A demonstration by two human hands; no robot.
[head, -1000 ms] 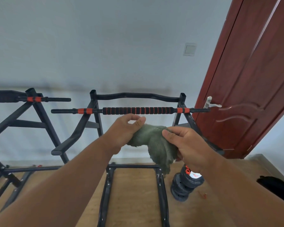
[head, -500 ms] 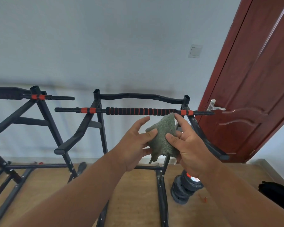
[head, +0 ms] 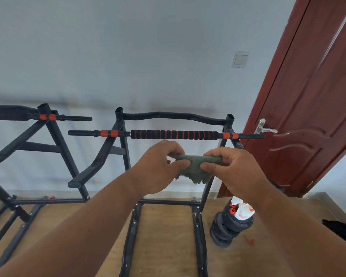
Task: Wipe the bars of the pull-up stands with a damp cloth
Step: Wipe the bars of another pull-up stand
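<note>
We see the green cloth [head: 196,163] folded, its ends hidden inside our fingers. Our left hand [head: 160,166] and right hand [head: 234,168] pinch it taut between them, just below the padded bar [head: 174,134] of the pull-up stand [head: 198,216]. At four o'clock, weight plates [head: 228,226] sit on the wooden floor [head: 164,236]; a red door [head: 312,108] at two o'clock.

Green cloth [head: 196,165] bunched, stretched horiz. just below black/orange foam bar [head: 174,134] of black pull-up stand [head: 121,148].
</note>
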